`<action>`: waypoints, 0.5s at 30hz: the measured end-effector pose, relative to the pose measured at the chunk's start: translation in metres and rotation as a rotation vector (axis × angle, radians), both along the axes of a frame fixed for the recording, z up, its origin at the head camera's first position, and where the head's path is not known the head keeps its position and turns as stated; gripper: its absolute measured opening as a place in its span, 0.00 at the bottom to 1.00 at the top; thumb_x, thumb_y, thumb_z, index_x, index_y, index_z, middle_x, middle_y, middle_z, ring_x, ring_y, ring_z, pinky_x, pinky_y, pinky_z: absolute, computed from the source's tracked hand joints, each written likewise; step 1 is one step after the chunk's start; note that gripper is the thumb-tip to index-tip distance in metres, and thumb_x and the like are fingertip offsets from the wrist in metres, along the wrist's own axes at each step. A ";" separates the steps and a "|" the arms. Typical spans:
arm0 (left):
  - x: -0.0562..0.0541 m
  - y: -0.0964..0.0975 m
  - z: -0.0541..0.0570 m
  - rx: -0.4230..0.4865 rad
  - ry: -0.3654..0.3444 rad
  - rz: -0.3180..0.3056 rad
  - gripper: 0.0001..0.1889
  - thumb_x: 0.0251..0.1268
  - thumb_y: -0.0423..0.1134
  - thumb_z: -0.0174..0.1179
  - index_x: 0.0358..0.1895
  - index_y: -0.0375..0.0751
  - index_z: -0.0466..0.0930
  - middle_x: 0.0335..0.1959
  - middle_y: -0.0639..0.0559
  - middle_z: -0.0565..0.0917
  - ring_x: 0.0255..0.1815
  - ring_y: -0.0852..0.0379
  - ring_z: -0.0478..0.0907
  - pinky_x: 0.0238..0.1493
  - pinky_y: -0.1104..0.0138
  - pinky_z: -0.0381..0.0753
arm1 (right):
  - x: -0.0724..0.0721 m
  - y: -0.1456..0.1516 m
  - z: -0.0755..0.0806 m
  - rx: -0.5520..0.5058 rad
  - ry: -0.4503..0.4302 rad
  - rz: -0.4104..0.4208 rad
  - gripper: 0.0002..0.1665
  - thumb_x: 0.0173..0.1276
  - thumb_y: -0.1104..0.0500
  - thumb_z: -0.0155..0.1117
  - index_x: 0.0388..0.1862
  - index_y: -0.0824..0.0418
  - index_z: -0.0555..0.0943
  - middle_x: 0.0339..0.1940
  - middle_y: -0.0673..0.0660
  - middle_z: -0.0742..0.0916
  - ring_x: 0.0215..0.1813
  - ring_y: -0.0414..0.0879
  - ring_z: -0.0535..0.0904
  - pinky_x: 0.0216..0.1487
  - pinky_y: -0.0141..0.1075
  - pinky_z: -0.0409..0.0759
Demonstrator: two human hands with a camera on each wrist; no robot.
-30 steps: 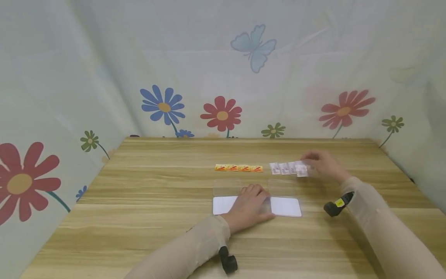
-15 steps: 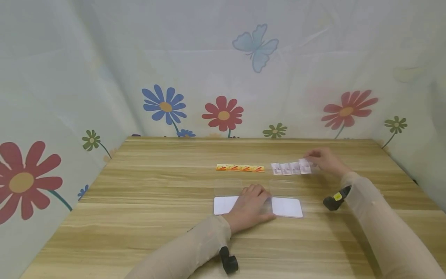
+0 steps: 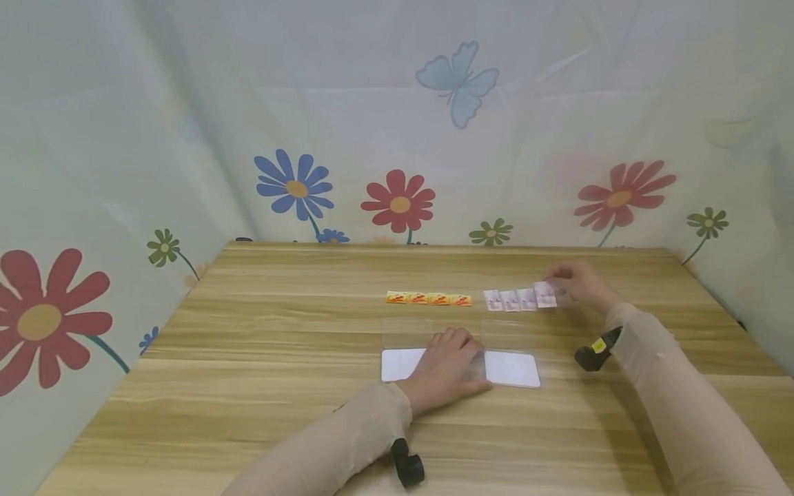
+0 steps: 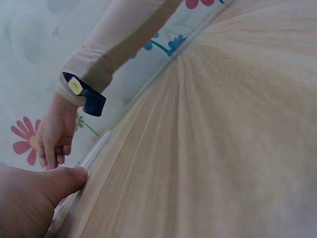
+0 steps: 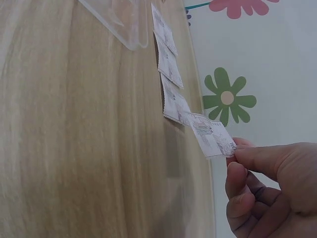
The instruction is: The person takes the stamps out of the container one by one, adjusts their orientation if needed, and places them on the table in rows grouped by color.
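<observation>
In the head view my right hand point(image 3: 579, 286) pinches one pale postage stamp point(image 5: 212, 136) between thumb and fingertips. That stamp is raised and tilted at the right end of a row of similar pale stamps point(image 5: 171, 64), which have serrated edges. My left hand point(image 3: 446, 368) rests across a low clear plastic case with white panels point(image 3: 511, 368), hiding its middle. The left thumb point(image 4: 64, 183) lies at the near edge of the case, as the left wrist view shows. Transparent flaps point(image 3: 509, 332) extend behind the white panels.
A row of yellow-and-red stamps point(image 3: 428, 299) lies left of the pale ones on the wooden table point(image 3: 248, 386). Behind and beside the table hangs a curtain point(image 3: 322, 89) printed with flowers and a butterfly.
My right hand has lifted the end stamp slightly and moved it back and to the right, away from the neighbouring stamp. My left hand stays on the case.
</observation>
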State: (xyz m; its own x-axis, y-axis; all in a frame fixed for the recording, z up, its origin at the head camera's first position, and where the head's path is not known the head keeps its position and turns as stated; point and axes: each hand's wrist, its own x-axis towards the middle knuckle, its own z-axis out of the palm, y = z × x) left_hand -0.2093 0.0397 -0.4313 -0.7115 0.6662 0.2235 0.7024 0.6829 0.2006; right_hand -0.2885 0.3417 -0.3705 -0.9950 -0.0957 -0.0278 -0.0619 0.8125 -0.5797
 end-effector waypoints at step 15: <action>0.001 -0.001 0.001 0.004 -0.002 -0.010 0.28 0.58 0.63 0.60 0.57 0.50 0.76 0.54 0.56 0.75 0.57 0.58 0.71 0.63 0.62 0.69 | -0.003 0.001 -0.011 -0.018 0.012 -0.025 0.16 0.71 0.60 0.55 0.52 0.69 0.78 0.52 0.71 0.82 0.53 0.61 0.76 0.53 0.51 0.73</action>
